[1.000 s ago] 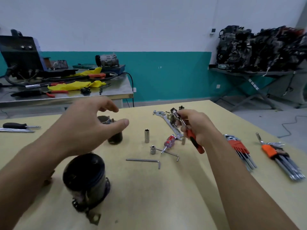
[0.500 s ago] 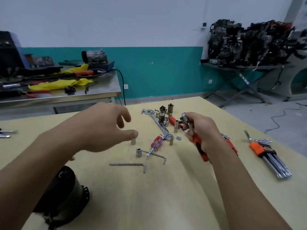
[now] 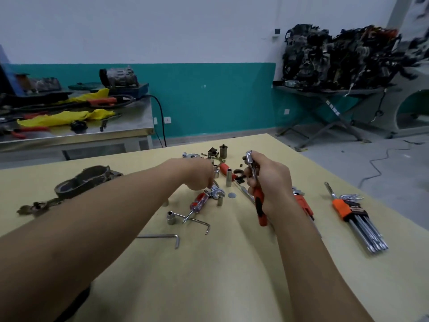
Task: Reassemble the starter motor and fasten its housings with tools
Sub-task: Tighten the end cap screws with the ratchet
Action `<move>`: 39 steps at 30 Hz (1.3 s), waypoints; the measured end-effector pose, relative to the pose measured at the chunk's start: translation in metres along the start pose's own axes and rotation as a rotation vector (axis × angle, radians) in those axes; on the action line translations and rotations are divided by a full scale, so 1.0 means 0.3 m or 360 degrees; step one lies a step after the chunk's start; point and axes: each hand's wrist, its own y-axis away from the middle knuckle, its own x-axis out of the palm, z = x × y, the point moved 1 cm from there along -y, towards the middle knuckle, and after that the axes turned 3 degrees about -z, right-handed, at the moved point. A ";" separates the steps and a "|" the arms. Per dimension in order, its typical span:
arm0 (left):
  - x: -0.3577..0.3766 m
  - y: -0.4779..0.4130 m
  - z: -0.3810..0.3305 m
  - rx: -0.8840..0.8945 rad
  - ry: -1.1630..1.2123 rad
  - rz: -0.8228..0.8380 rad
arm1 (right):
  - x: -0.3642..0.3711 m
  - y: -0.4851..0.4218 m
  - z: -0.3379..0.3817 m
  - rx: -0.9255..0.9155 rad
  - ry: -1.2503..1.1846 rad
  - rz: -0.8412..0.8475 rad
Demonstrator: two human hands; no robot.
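1. yellow worktable carries scattered sockets, a screwdriver and hex key sets.
2. left hand dips among them, its grasp unclear; right hand grips a ratchet.
3. grimy starter housing lies left, behind the left forearm.

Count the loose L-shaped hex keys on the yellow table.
2. First hex key lies nearest the camera between the forearms; second hex key lies just beyond, crossing the red screwdriver. Others may hide beneath the arms.
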 end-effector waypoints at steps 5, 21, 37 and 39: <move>-0.048 -0.005 0.035 -0.0030 0.0228 0.0057 | -0.023 -0.003 0.003 0.0152 -0.0237 -0.0081; 0.024 0.042 0.214 -0.0617 0.0145 0.0352 | 0.029 0.006 -0.033 0.0083 -0.0001 0.0100; -0.123 0.616 0.164 0.0239 0.1997 -0.0475 | 0.201 0.306 0.034 -0.0504 -0.0339 0.1110; -0.088 0.706 0.174 0.0211 0.2285 -0.0612 | 0.240 0.339 0.035 -0.0468 -0.0366 0.1208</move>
